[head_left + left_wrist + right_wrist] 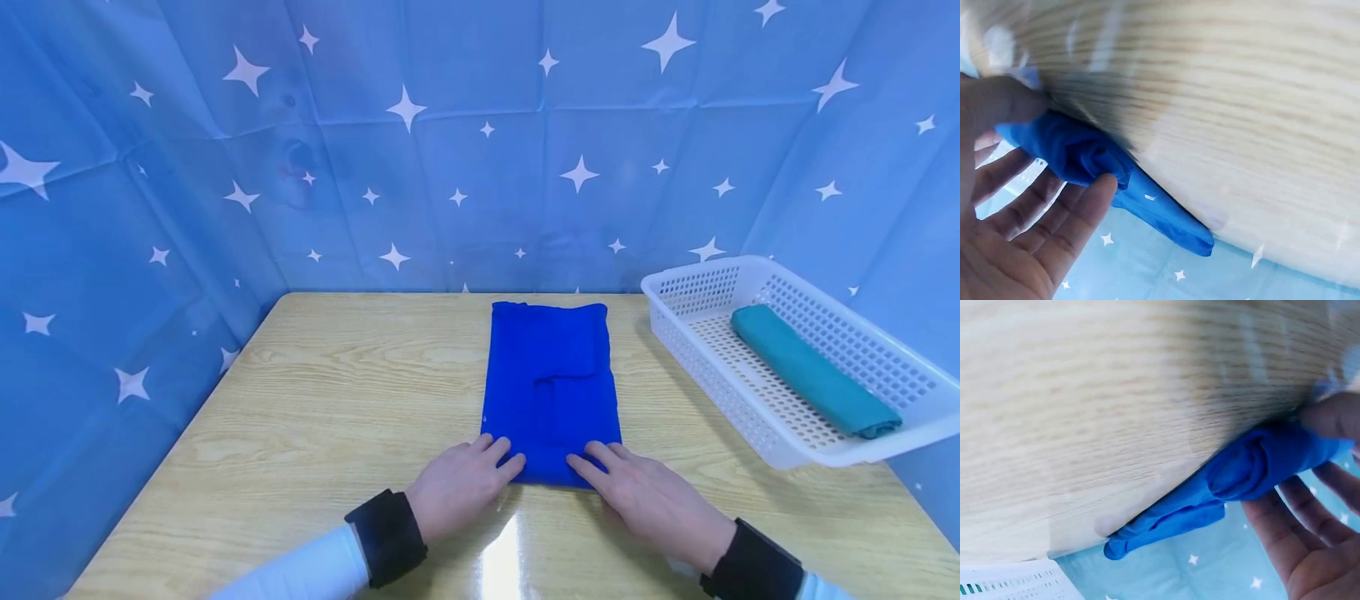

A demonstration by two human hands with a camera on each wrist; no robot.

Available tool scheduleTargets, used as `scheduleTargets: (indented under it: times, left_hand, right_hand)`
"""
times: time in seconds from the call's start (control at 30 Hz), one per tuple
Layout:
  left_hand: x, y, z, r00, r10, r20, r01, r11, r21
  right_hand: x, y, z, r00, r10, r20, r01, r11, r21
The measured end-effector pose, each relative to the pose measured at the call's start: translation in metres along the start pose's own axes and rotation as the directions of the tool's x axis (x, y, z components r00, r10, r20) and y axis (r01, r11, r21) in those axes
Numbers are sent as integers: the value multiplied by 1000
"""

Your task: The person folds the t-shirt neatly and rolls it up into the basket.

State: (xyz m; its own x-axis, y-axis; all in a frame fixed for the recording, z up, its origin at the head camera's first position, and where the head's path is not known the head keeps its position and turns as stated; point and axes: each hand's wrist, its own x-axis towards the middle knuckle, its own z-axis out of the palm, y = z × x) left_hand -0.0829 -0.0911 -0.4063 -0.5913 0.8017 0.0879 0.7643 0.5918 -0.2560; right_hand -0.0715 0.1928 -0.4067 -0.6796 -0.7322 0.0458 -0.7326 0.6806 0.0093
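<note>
A blue folded cloth [551,358] lies flat on the wooden table, longer from front to back than it is wide. Its near end is rolled into a thick coil, whose ends show in the left wrist view [1094,156] and the right wrist view [1244,465]. At the near left corner, my left hand [465,483] grips this roll, thumb on the near side and fingers over the top. My right hand [648,500] holds the near right corner in the same way. The cloth's underside is hidden.
A white perforated plastic basket [720,396] stands at the table's right side, with a folded teal cloth [813,367] lying in it. Blue curtains [450,150] with white stars enclose the wooden table [337,383] behind and at both sides.
</note>
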Motion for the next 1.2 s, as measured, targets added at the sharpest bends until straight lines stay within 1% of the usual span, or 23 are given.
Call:
scheduleTargets:
  times: [0.13, 0.23, 0.3, 0.4, 0.47, 0.5, 0.53, 0.57, 0.63, 0.67, 0.73, 0.77, 0.8, 0.83, 0.87, 0.93, 0.97, 1.03, 1.07, 1.1, 1.13, 1.17, 1.2]
  left_hand:
    - [4, 0, 2, 1000, 4, -8, -4, 1000, 16]
    - [9, -1, 3, 1000, 2, -15, -2, 1000, 17]
    - [12, -3, 3, 1000, -5, -6, 5, 1000, -1]
    - [13, -7, -1, 999, -31, 28, 34, 996, -77]
    - [13, -11, -6, 997, -52, 62, 62, 984, -168]
    - [12, -13, -9, 995, -62, 82, 80, 971, -225]
    - [12, -16, -12, 992, -70, 102, 97, 953, -288]
    - [12, -18, -16, 990, -76, 123, 115, 928, -354]
    - [11, -24, -21, 982, -84, 168, 157, 861, -484]
    - [12, -27, -22, 979, -88, 185, 175, 827, -535]
    - [13, -33, -22, 973, -98, 207, 206, 769, -606]
    - [14, -35, -21, 972, -105, 210, 216, 749, -627]
    - [15, -37, -20, 971, -113, 212, 225, 736, -639]
    - [17, -39, -19, 970, -122, 211, 231, 734, -639]
    - [18, -39, -17, 969, -134, 207, 237, 741, -629]
    - [22, -39, -13, 968, -164, 191, 246, 772, -586]
    - [24, -39, -11, 967, -180, 178, 249, 796, -551]
    - [28, -36, -8, 970, -201, 135, 241, 859, -452]
    - [29, -35, -6, 973, -204, 108, 230, 890, -393]
    - [31, -33, -5, 976, -200, 80, 216, 918, -333]
    - [33, -31, -4, 980, -193, 57, 201, 939, -278]
    - [34, -29, -3, 982, -182, 40, 187, 956, -227]
    - [35, -26, -2, 985, -171, 36, 175, 966, -190]
  right_hand:
    - [4, 2, 0, 1000, 5, 25, -5, 1000, -13]
    - [7, 3, -2, 1000, 16, 12, -16, 1000, -12]
    - [9, 4, -3, 1000, 25, -3, -25, 1000, 0]
    - [10, 7, -8, 999, 54, -3, -53, 996, 69]
    - [10, 8, -12, 998, 68, 8, -68, 988, 142]
    - [10, 10, -15, 997, 73, 19, -76, 980, 184]
    - [10, 11, -18, 997, 75, 29, -79, 970, 229]
    - [10, 12, -21, 997, 73, 38, -81, 958, 275]
    - [11, 16, -25, 996, 65, 69, -86, 925, 370]
    - [11, 18, -27, 994, 64, 89, -96, 904, 417]
    - [13, 22, -28, 991, 64, 114, -112, 868, 484]
    - [14, 23, -28, 989, 75, 126, -129, 854, 504]
    - [15, 25, -27, 987, 87, 132, -143, 847, 512]
    - [16, 26, -26, 986, 102, 130, -154, 848, 508]
    - [17, 27, -24, 986, 116, 119, -160, 856, 491]
    - [19, 28, -19, 987, 143, 71, -160, 895, 416]
    - [21, 27, -16, 988, 148, 37, -151, 917, 370]
    - [23, 26, -11, 989, 138, -45, -122, 959, 258]
    - [24, 25, -9, 988, 126, -86, -107, 974, 200]
    - [25, 24, -7, 986, 112, -123, -93, 984, 150]
    - [27, 23, -5, 984, 100, -148, -83, 990, 115]
    - [28, 22, -4, 982, 87, -165, -73, 993, 90]
    - [29, 21, -2, 982, 81, -170, -69, 995, 75]
